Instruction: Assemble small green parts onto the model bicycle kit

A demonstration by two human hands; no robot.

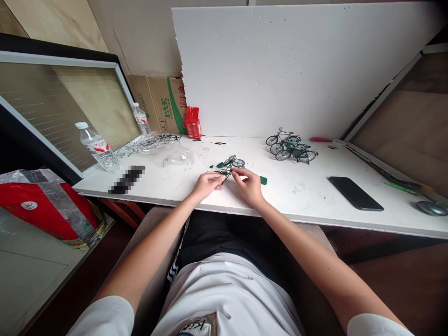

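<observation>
A small, partly built green model bicycle (228, 163) with a silver spoked wheel (238, 163) is between my hands, low over the white table. My left hand (208, 185) is closed in a pinch on its near left side. My right hand (249, 187) is closed too, thumb and forefinger pinching a thin dark piece at the bicycle's frame; I cannot tell whether that piece is separate. Small green parts lie just left of the bicycle. A flat green piece (263, 180) rests beside my right hand. Farther right, several model bicycles (292, 147) stand close together.
Left on the table (297, 205) are water bottles (98, 147), black part frames (150, 143), a clear plastic bag (179, 158) and a blurred dark object (127, 179). A red box (193, 123) stands behind. Rightward lie a phone (356, 193), a red-handled tool (321, 139) and a mouse (432, 208).
</observation>
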